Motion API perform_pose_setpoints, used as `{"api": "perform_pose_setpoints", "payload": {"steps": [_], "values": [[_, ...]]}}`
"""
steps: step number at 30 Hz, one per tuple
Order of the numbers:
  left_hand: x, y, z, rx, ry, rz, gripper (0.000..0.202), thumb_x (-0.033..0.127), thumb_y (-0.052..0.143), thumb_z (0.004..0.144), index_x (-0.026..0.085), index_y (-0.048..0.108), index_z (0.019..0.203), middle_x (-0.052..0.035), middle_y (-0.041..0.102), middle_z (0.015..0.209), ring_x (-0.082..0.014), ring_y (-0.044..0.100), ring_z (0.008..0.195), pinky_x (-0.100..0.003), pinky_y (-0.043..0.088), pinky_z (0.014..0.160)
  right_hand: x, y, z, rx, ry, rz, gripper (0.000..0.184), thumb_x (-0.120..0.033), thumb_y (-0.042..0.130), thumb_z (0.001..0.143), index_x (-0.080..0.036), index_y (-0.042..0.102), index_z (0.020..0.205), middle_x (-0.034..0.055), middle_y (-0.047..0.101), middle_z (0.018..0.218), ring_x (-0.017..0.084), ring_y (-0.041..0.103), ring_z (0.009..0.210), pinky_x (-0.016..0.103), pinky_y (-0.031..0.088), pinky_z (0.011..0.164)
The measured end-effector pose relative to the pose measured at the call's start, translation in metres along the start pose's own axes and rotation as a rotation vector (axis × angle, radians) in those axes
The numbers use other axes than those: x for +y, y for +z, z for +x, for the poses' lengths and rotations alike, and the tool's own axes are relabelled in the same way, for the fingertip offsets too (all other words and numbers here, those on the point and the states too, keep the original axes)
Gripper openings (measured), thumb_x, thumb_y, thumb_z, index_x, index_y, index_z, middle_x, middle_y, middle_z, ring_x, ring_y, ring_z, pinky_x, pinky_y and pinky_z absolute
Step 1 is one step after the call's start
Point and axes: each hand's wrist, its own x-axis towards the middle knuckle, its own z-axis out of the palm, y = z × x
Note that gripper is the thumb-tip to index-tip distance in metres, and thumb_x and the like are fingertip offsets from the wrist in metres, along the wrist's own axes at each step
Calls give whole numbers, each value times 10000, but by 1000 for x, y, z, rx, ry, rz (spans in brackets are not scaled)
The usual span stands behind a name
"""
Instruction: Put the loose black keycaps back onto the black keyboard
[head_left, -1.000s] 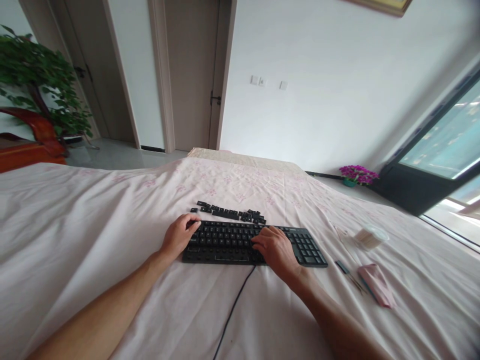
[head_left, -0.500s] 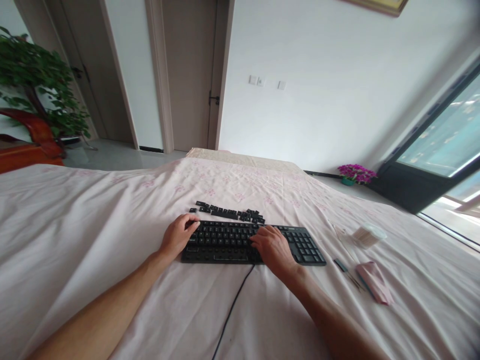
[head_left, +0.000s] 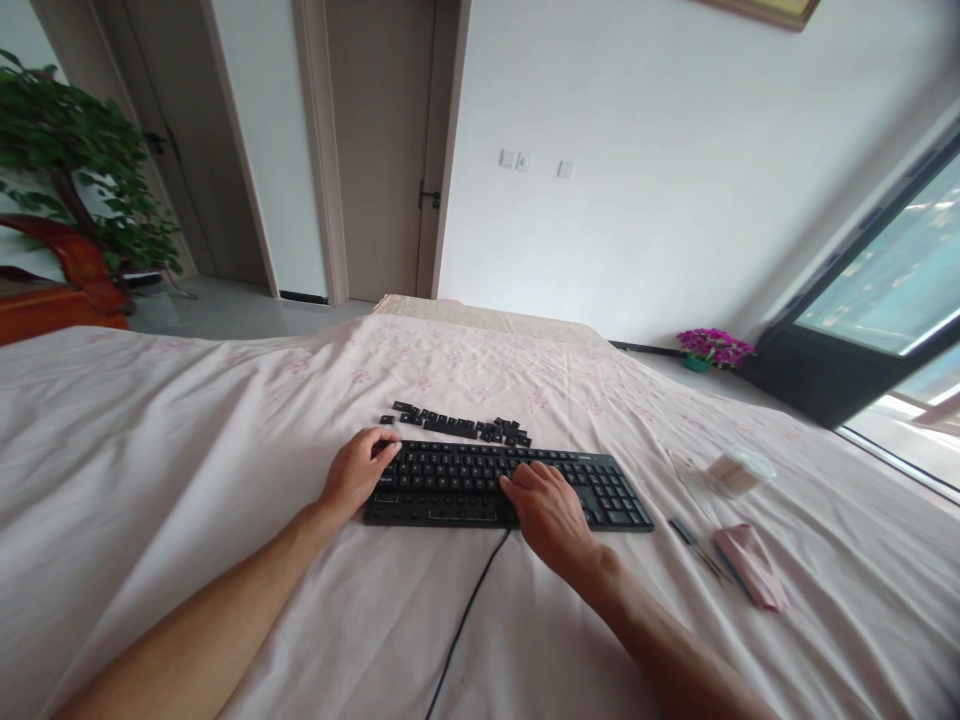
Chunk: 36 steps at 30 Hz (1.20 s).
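Note:
A black keyboard (head_left: 450, 482) lies on the pale pink floral cloth (head_left: 315, 620). Its bottom rows, on the near side, are bare of keycaps. My left hand (head_left: 358, 470) pinches the far left corner of the keyboard between thumb and fingers. Over the right-middle keys rests my right hand (head_left: 551, 512), its fingers curled together and pressed down; whatever is under the fingertips is hidden. Several loose black keycaps (head_left: 450, 428), a long space bar among them, lie in a rough row just beyond the keyboard. A black cable (head_left: 469, 610) runs from its near edge toward me.
To the right lie a clear container of cotton swabs (head_left: 739, 472), a thin tool with a dark handle (head_left: 684, 531) and a folded pink cloth (head_left: 750, 567). Beyond the bed are a door (head_left: 382, 150), a potted plant (head_left: 82, 160) and purple flowers (head_left: 716, 345).
My right hand has shifted slightly toward me, and its fingers have curled in more over the keys. The left hand keeps its place on the corner.

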Motion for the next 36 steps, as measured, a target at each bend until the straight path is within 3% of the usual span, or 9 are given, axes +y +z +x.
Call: {"api": "perform_pose_setpoints", "payload": {"steps": [3,9,12,16,19,24,29,36], "values": [[0,0,0,-5,3,-1,232,388,519,841,240,650,961,-12,695,1024,-191,649,932,-312,486,870,-6,0,-2,-26,8,-47,224,-71,513,860,-218,641,970,45,593,871,195,477,846,339,275,725],[1,-1,-1,-4,12,-6,226,368,516,839,236,650,965,-13,696,1013,-190,648,935,-306,486,862,-8,-3,-1,-68,-4,-43,249,-35,499,806,-198,664,898,55,607,885,194,498,861,336,289,741],[1,0,0,5,7,3,230,381,512,844,234,647,959,-15,696,1024,-194,645,956,-312,482,873,9,-8,12,-75,26,58,273,-106,494,852,-251,720,897,34,627,871,179,524,867,307,314,755],[1,0,0,6,10,10,234,387,504,848,230,643,952,-19,691,1017,-195,642,950,-316,479,875,42,-11,51,6,214,124,306,-240,470,915,-307,721,1078,23,674,983,178,554,934,274,348,810],[1,0,0,0,8,12,238,388,502,848,229,644,954,-21,689,1013,-196,639,958,-317,476,883,60,-4,88,-27,328,81,291,-315,506,902,-286,729,1086,38,689,1058,204,544,1023,271,352,848],[1,0,1,7,6,3,235,381,507,846,230,649,957,-23,692,1015,-193,642,957,-313,477,886,69,21,129,-84,395,34,229,-295,575,836,-220,776,916,98,706,1030,252,538,1032,318,348,837],[2,-1,1,-2,7,-4,227,372,504,854,234,646,966,-22,692,1023,-196,646,965,-321,481,887,72,39,145,-131,417,8,197,-312,650,778,-181,772,860,133,703,1027,280,518,1059,352,347,848],[2,-1,1,-1,3,-7,225,376,512,851,236,646,964,-22,693,1027,-197,647,967,-326,480,893,70,46,152,-166,419,-1,172,-252,668,756,-165,766,866,153,707,1017,284,504,1093,369,331,887]]}}
